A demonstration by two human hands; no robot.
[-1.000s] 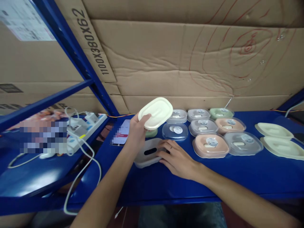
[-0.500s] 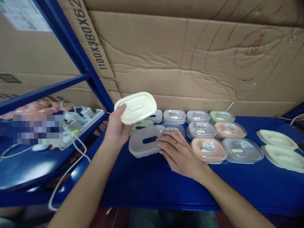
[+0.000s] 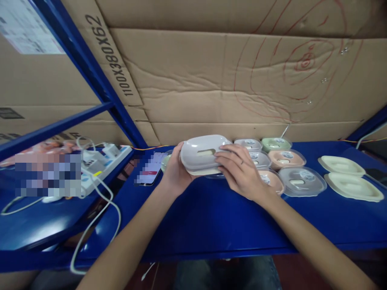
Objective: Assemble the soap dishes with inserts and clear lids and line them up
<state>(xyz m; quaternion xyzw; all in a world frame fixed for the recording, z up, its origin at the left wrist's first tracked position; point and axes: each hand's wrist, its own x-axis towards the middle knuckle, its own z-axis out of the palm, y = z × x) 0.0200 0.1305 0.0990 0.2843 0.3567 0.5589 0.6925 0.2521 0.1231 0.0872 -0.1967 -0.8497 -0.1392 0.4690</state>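
Grey lid [image 3: 203, 152] with an oval slot is sitting on top of the cream tray [image 3: 202, 170], both raised just above the blue surface [image 3: 211, 217]. Left hand [image 3: 175, 171] is cupping their left end, fingers curling around the edge. Right hand [image 3: 242, 171] is pressing down from the right, fingers spread across the lid. Lidded containers [image 3: 298, 181] are lying just beside, a phone [image 3: 149, 171] to the left.

Both forearms are bare, with no sleeves showing up to the lower frame edge. The right hand [image 3: 242, 171] wears a thin, pale ring on one finger. The left hand [image 3: 175, 173] wears nothing visible.
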